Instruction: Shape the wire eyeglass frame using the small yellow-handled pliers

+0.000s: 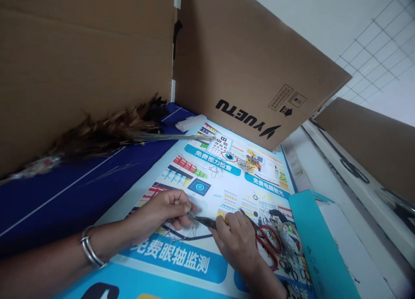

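My left hand (173, 207), with metal bangles on its wrist, pinches a thin piece of wire (192, 214) between thumb and fingertips. Its exact shape is too small to make out. My right hand (236, 236) is wrapped round needle-nose pliers (205, 221), whose tip points left and meets the wire at my left fingertips. Just right of my right hand lie red-handled scissors (270, 242), partly hidden behind it. Beside them is a coil of clear-looking line or wire (292, 238), with several small rings and loops (293, 268) scattered below.
A printed poster (181, 286) covers the work surface. A bundle of long thin wires (168, 137) and brown feathers (110, 128) lie at the back left on blue cloth (42, 204). Cardboard panels (227, 52) stand behind. A turquoise box (319, 242) is at right.
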The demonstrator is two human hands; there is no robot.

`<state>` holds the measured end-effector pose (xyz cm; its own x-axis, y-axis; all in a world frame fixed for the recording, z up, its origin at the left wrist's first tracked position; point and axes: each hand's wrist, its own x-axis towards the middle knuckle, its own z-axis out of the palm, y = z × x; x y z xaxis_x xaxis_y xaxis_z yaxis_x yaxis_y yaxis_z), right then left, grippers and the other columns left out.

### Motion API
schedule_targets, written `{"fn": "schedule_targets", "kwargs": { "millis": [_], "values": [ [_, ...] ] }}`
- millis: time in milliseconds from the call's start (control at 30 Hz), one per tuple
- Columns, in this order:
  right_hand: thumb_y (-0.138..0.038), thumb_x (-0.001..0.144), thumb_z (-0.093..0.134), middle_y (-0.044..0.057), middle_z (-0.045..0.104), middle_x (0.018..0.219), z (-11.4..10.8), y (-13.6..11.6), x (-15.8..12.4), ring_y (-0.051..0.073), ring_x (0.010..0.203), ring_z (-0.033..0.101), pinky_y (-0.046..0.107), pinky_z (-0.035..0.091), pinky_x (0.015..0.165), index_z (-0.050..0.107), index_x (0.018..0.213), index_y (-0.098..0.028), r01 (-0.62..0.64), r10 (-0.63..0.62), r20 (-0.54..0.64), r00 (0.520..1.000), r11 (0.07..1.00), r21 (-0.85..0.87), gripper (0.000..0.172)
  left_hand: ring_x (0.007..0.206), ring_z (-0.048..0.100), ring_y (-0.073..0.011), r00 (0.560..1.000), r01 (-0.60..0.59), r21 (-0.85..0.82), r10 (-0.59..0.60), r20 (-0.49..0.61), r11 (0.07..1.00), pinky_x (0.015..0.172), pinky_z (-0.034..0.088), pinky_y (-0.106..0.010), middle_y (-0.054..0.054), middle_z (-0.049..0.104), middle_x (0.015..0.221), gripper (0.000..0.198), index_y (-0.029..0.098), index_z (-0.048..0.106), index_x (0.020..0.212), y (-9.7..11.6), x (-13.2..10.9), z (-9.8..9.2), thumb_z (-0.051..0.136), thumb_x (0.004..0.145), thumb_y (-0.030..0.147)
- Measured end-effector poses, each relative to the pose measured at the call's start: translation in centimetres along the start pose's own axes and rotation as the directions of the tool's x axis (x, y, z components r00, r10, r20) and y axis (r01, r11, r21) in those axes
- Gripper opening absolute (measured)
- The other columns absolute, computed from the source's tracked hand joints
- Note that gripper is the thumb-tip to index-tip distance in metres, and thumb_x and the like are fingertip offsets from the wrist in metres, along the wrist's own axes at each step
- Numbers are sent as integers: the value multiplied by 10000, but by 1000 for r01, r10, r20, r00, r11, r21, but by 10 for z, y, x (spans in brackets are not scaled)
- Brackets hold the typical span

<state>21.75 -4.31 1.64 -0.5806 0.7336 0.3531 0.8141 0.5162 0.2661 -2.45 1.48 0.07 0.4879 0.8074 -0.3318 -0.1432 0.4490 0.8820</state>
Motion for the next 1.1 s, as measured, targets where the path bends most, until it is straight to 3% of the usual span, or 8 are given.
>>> {"fn": "schedule_targets", "kwargs": {
  "millis": [367, 633, 967, 1100],
  "values": [
    [-311, 907, 619, 50, 571, 780, -12, 1, 3, 213, 720, 503, 366, 343, 623, 599, 1004, -191, 45, -42, 35, 999, 995, -84, 156, 504, 619, -128, 1000, -7, 54, 6, 10, 999, 521, 442, -223, -41, 776, 706, 246, 171, 627, 783, -1, 2, 1, 715, 811, 399],
    [-296, 909, 613, 50, 572, 785, -18, 2, 7, 217, 738, 512, 362, 347, 630, 595, 1007, -191, 38, -36, 41, 999, 998, -57, 145, 505, 622, -138, 1000, 8, 55, -9, 13, 998, 513, 442, -229, -30, 762, 648, 253, 178, 627, 782, -1, 3, 2, 721, 796, 413],
    [-325, 934, 572, 33, 580, 779, -3, 5, 4, 189, 737, 535, 314, 381, 630, 581, 865, -213, -98, 87, 66, 994, 976, 193, 132, 487, 613, -125, 999, -3, 66, 0, 48, 998, 505, 432, -218, -33, 757, 629, 235, 179, 618, 810, -5, 4, -2, 693, 831, 400],
    [-329, 943, 555, 43, 598, 785, 3, 7, 2, 190, 761, 555, 285, 394, 616, 608, 895, -206, -154, 149, 40, 988, 949, 275, 142, 491, 611, -137, 999, 5, 71, -8, 35, 997, 513, 436, -230, -17, 738, 612, 268, 190, 604, 807, -6, 4, -3, 704, 812, 439]
  ]
}}
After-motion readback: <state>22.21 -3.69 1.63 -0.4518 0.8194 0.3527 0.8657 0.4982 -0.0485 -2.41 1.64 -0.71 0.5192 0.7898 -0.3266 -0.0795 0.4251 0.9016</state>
